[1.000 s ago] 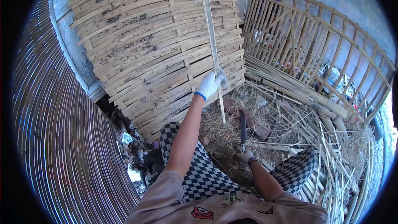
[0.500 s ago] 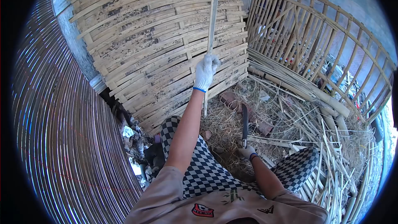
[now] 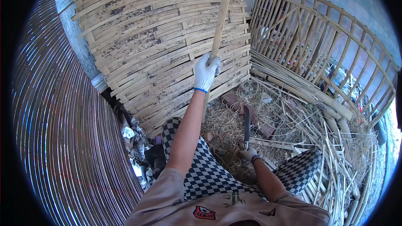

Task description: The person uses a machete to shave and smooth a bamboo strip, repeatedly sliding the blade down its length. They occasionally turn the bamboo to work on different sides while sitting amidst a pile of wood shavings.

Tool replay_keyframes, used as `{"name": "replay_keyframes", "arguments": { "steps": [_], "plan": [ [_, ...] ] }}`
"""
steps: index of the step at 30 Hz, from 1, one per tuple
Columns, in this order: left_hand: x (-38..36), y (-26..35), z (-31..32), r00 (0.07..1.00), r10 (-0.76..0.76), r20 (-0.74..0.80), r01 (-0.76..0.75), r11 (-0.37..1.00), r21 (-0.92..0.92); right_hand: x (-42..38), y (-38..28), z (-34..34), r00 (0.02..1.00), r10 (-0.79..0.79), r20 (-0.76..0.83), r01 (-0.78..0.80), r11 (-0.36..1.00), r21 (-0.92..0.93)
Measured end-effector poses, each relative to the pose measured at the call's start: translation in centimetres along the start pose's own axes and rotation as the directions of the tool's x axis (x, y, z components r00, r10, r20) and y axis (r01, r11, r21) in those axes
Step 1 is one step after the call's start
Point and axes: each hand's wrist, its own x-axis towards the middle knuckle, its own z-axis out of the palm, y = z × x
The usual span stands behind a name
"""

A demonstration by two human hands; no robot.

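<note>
My left hand, in a white knit glove with a blue cuff, is closed around a long bamboo strip. The strip rises past the top of the view, and its lower end passes down behind my forearm. Low on the right, my gloved right hand grips the handle of a machete. Its dark curved blade points away from me over the shavings, apart from the strip. Behind my left hand stands a woven bamboo panel.
A slatted bamboo frame leans at the back right, with bamboo poles at its foot. Shavings and reddish-brown blocks cover the ground. Split strips pile up at right. A ribbed, shiny surface curves along the left.
The bamboo strip has turned in my left hand, showing a wider, yellower face, and its top leans further right. My left fingers have shifted their hold. The right hand and machete stay put.
</note>
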Motion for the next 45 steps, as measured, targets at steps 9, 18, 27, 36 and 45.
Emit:
{"name": "replay_keyframes", "arguments": {
  "steps": [9, 18, 27, 36, 45],
  "plan": [
    [0.8, -0.4, -1.0, 0.995, 0.055, 0.088, -0.035, 0.978, -0.207, -2.5, -2.1, -0.9, 1.0, 0.024, 0.013, -0.024, 0.999, 0.046],
    [1.4, -0.7, -2.1, 0.995, 0.072, 0.067, -0.049, 0.952, -0.302, -2.4, -2.1, -1.0, 0.999, 0.029, 0.028, -0.03, 0.999, 0.044],
    [1.5, -0.7, -2.3, 0.995, 0.081, 0.064, -0.053, 0.932, -0.359, -3.6, -3.3, -1.4, 0.998, 0.057, 0.034, -0.058, 0.997, 0.048],
    [1.5, -0.6, -1.8, 0.989, 0.138, 0.058, -0.113, 0.944, -0.31, -3.0, -3.5, -1.2, 0.994, 0.08, -0.072, -0.077, 0.996, 0.049],
    [1.0, -0.9, -0.4, 0.988, 0.14, 0.06, -0.125, 0.971, -0.206, 0.8, -4.1, -3.7, 0.935, -0.02, -0.355, -0.022, 0.993, -0.116]
  ]
}}
